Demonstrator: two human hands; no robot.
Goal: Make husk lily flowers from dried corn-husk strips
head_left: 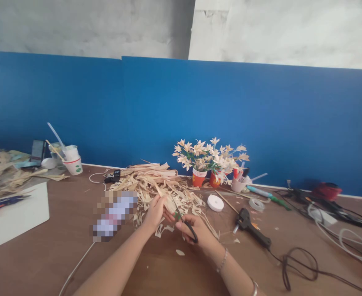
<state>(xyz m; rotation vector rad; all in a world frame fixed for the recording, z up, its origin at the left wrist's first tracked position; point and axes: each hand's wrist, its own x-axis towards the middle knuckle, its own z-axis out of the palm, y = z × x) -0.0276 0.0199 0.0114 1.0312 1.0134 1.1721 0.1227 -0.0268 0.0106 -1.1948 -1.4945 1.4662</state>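
Observation:
My left hand (155, 211) pinches a pale piece of dried husk (169, 204) over the near side of a loose husk pile (150, 174). In my right hand (199, 232) are black-handled scissors (189, 227), their blades pointing up and left beside the held husk. Whether the blades touch it I cannot tell. A small green bit shows between the hands. Just below them, a small leaf-shaped husk piece (180, 253) lies on the brown table (162, 275).
Husk flowers (211, 156) stand in red paper cups (199, 177) at the back. To the right are a white ribbon roll (215, 203), a black glue gun (251, 228) and cables (300, 267). Leftward lie a blurred-out object (114, 216) and a white board (20, 218).

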